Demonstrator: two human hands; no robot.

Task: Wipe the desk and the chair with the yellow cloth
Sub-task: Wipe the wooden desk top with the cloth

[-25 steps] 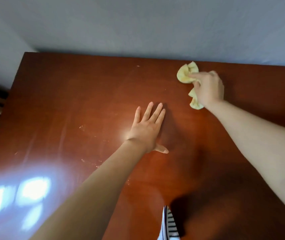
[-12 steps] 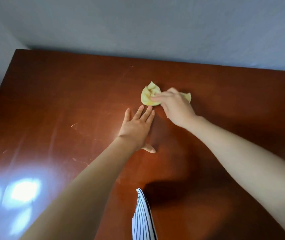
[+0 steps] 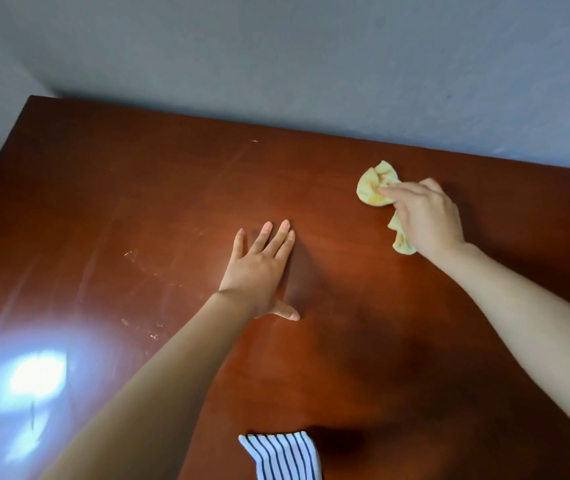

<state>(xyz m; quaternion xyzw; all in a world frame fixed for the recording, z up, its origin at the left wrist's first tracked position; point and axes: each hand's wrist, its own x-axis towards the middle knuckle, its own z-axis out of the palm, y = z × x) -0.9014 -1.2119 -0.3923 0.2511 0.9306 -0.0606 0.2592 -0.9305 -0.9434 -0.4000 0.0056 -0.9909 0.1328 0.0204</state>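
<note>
A glossy reddish-brown desk (image 3: 138,209) fills the head view. My right hand (image 3: 425,216) presses a crumpled yellow cloth (image 3: 375,187) onto the desk at the back right, near the wall; the cloth bulges out to the left of my fingers and a fold shows below my palm. My left hand (image 3: 259,268) lies flat on the middle of the desk, fingers spread and holding nothing. The chair is not in view.
A grey-blue wall (image 3: 311,64) runs along the desk's far edge. The desk's left edge (image 3: 9,143) drops off beside something dark. A blue-and-white striped fabric (image 3: 281,457) hangs at the bottom centre. Small scuffs and window glare mark the left part of the desk.
My right hand swept the cloth left to just beyond my left fingertips, then back right to the far right area. My left hand stayed flat in place.
</note>
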